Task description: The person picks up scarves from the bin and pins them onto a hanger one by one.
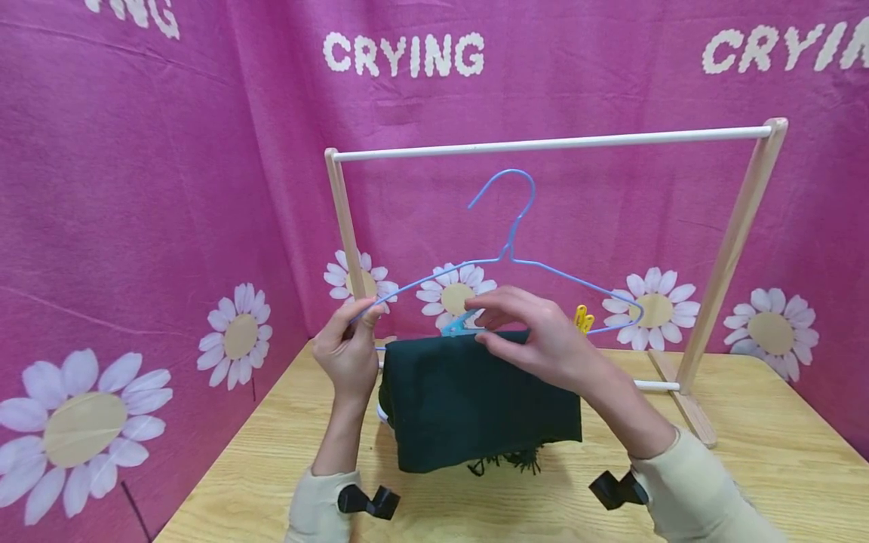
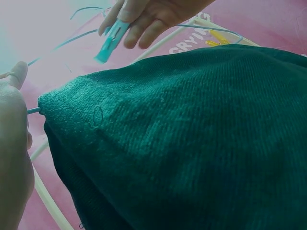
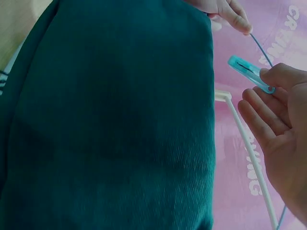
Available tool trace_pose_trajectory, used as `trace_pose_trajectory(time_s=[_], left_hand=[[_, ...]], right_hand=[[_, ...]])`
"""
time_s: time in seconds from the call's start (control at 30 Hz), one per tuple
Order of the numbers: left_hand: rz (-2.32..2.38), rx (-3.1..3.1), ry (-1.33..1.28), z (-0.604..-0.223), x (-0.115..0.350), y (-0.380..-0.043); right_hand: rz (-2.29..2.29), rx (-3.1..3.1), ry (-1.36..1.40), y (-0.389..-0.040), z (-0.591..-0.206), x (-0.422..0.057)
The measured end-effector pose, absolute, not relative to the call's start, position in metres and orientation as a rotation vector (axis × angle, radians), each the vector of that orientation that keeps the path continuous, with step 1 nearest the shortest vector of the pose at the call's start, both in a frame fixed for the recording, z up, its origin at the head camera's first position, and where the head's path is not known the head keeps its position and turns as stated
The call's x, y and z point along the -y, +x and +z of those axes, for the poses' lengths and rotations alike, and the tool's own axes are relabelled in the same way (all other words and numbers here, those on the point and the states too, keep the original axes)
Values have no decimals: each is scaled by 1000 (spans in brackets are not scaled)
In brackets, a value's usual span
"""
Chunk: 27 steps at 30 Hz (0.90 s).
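A blue wire hanger (image 1: 434, 273) is held up by my left hand (image 1: 348, 351), which pinches its left corner between thumb and fingers. Over the hanger's lower bar drapes a folded dark green cloth (image 1: 475, 400) with fringe at its bottom. Between the thumb and fingers of my right hand (image 1: 536, 332) is a light blue clothespin (image 3: 249, 73), just above the cloth's top edge. In the left wrist view the clothespin (image 2: 112, 43) stands apart from the cloth. Near the hanger's right end, a yellow clothespin (image 1: 582, 320) shows beyond the cloth.
Behind the hanger stands a rack with wooden posts (image 1: 733, 256) and a white top rail (image 1: 557, 143). It rests on a wood-grain table (image 1: 251, 467). Pink curtains (image 1: 136, 188) with daisies surround the table. Something white peeks out under the cloth's left side.
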<state>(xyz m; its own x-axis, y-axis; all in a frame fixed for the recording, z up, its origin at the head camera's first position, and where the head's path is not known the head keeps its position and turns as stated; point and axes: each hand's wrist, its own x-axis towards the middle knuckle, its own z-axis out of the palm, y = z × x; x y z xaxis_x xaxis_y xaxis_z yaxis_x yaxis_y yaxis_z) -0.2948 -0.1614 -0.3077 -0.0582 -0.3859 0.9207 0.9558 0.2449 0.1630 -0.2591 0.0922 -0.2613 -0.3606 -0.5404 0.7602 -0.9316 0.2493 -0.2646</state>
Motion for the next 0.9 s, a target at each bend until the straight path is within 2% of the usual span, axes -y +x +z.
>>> trace_pose_trajectory(time_s=[0.9], left_hand=[[-1241, 1151, -703, -310, 154, -295]], right_hand=[[964, 2069, 1366, -262, -247, -47]])
